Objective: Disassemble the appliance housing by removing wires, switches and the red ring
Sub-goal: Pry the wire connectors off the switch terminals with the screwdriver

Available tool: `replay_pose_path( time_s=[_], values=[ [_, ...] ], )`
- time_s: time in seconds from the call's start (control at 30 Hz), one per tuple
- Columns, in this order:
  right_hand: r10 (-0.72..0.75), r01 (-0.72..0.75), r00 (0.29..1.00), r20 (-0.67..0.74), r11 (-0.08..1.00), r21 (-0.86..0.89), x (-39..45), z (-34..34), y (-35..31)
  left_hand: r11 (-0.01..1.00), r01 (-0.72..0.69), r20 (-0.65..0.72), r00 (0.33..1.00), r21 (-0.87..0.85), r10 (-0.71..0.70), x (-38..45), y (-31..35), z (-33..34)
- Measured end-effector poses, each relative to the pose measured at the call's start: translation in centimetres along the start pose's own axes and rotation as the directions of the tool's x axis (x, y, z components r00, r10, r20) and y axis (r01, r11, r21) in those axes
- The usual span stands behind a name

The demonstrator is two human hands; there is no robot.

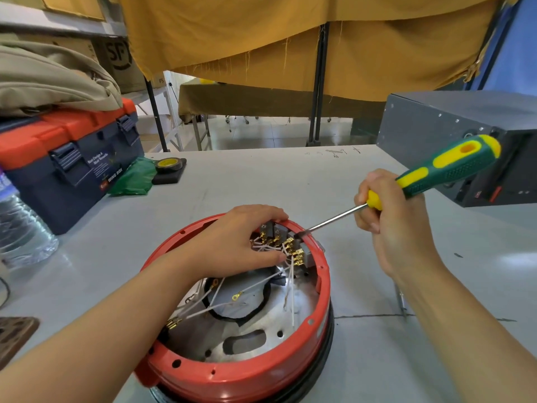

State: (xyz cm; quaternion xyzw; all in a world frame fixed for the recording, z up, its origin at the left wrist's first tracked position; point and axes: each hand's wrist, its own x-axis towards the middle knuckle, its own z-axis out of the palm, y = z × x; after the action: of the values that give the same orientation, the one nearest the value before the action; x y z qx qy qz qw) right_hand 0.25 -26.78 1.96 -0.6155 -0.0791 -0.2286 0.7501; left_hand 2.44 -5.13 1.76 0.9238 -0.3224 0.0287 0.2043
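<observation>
At the bottom centre of the frame the appliance housing (244, 324) sits on the grey table (363, 359), its open side up and its round axis vertical; its nearest edge is cut off by the lower border. The red ring (241, 379) runs round its rim, above a dark band. Inside, white wires (220, 295) with brass ring terminals lie loose across a metal plate and a black gasket loop.

The left hand (241, 239) reaches in from the lower left, fingers curled down over the cluster of grey switches (293, 245) at the far inner wall, gripping them; its palm hides the left part of the cluster, so how many switches there are is hard to make out.

The right hand (389, 225), centre right, is closed around the screwdriver (430, 175). The tool's long axis slants from upper right to lower left: the green-and-yellow handle points up and right, the steel shaft points down to the switches, where its tip meets them just inside the ring.

Farther back on the left are a clear plastic bottle (20, 225), partly cut off, a blue-and-orange toolbox (72, 167), a green bag (136, 178) and a roll of tape (170, 165). A grey metal case (453, 126) stands at right, under yellow cloth (290, 39) hanging above.
</observation>
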Motion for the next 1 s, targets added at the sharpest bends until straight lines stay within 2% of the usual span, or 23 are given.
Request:
replay_pose_path(
  time_s=[0.1,0.33,0.5,0.7,0.83,1.0],
  values=[
    [-0.044,0.044,0.999,0.003,0.998,-0.039,-0.2,0.3,-0.5,1.0,-0.001,0.004,1.0,0.0,0.001,-0.1,0.1,-0.1],
    [-0.194,0.218,0.972,0.134,0.955,-0.201,-1.3,1.0,-1.1,1.0,0.005,0.012,1.0,0.005,-0.005,-0.1,0.2,-0.1],
    [-0.319,0.386,0.915,0.245,0.87,-0.307,-2.2,1.3,-1.4,1.0,0.003,0.009,1.0,-0.004,-0.003,-0.2,0.1,0.0],
    [-0.426,0.519,0.852,0.304,0.759,-0.392,-2.9,1.9,-1.5,1.0,-0.007,0.005,1.0,0.01,0.007,-0.1,0.1,0.0],
    [-0.404,0.478,0.877,0.262,0.791,-0.381,-2.6,1.9,-1.2,0.999,-0.024,0.001,1.0,0.03,0.024,-0.1,0.2,0.0],
    [-0.223,0.268,0.954,0.201,0.933,-0.24,-1.7,1.5,-1.0,1.0,-0.018,0.01,1.0,0.025,0.018,-0.1,0.4,0.0]
  ],
)
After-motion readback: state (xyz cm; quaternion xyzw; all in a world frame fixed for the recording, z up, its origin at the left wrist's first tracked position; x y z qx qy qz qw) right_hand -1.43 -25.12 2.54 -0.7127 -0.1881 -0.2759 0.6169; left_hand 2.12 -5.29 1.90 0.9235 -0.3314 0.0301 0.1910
